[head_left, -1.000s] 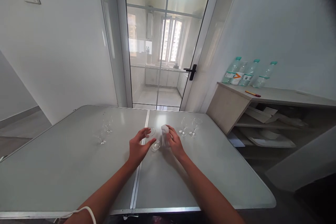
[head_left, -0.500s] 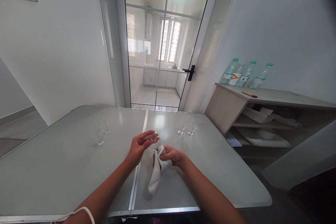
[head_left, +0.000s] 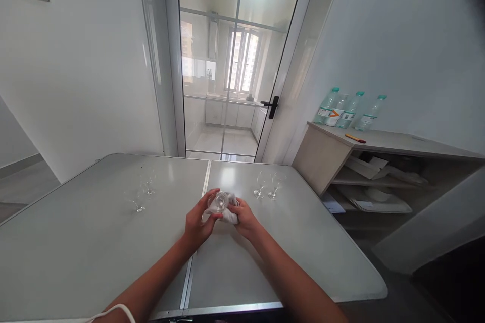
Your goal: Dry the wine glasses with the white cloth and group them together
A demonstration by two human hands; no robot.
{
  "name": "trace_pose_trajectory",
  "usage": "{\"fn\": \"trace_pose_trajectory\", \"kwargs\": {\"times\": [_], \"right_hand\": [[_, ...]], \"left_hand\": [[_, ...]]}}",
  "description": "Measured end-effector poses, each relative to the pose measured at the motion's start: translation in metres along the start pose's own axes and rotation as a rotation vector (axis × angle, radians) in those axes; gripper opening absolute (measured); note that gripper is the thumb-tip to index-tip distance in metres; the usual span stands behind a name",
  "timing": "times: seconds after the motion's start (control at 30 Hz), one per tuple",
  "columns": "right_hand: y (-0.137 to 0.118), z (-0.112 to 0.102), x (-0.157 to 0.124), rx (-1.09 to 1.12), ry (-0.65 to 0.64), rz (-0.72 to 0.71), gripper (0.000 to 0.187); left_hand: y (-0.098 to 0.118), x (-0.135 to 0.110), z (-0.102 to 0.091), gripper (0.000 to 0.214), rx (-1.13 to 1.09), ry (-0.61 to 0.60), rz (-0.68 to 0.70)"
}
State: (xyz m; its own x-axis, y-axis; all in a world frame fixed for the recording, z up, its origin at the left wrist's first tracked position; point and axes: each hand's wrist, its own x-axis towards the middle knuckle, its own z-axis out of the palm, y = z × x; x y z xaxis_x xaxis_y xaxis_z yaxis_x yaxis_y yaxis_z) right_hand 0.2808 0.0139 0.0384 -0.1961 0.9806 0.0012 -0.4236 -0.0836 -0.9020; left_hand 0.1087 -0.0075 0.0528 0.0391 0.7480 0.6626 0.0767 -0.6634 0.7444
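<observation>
Over the middle of the table [head_left: 98, 257], near the metal seam [head_left: 187, 285], the two hands meet around a glass [head_left: 218, 202]. The left hand [head_left: 201, 216] is closed on it from the left, fingers along the upper side and thumb below. One round end of the glass faces the camera; whether that is the rim or the foot, I cannot tell. The right hand [head_left: 245, 216] is clamped on a white cloth [head_left: 230, 216], which is bunched up against the right and lower side of the glass. Some of the right fingers are hidden by the cloth. A white band [head_left: 124, 309] circles the left forearm.

To the left, well apart from the hands, two clear glasses [head_left: 138, 205] stand on the table, one a little farther back. To the right, nearer the hands, another pair [head_left: 259, 186] stands upright, side by side on their feet.

Beyond the table is a glazed door [head_left: 285, 68] with a black handle [head_left: 272, 106]. At the right stands a shelf unit [head_left: 325, 156]; on its top are four bottles [head_left: 349, 113] by the wall and, in front of them, a small orange-and-yellow stick [head_left: 355, 139]. White items [head_left: 366, 166] lie on the shelf below.
</observation>
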Motion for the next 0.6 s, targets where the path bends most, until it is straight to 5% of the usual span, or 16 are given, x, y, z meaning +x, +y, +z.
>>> {"fn": "trace_pose_trajectory", "kwargs": {"times": [0.13,0.23,0.4,0.6], "right_hand": [[0.003,-0.01,0.004,-0.122,0.097,-0.051,0.027],[0.004,-0.016,0.005,-0.159,0.148,-0.06,0.023],[0.0,-0.013,0.005,-0.151,0.096,-0.029,0.028],[-0.005,-0.02,0.006,-0.315,0.099,-0.032,0.024]], "left_hand": [[-0.004,-0.007,0.007,0.053,0.028,-0.139,0.083],[-0.004,-0.008,0.009,0.054,0.045,-0.131,0.081],[-0.005,-0.004,0.003,0.061,0.065,-0.197,0.073],[-0.01,-0.009,0.011,0.06,0.143,-0.341,0.355]]}}
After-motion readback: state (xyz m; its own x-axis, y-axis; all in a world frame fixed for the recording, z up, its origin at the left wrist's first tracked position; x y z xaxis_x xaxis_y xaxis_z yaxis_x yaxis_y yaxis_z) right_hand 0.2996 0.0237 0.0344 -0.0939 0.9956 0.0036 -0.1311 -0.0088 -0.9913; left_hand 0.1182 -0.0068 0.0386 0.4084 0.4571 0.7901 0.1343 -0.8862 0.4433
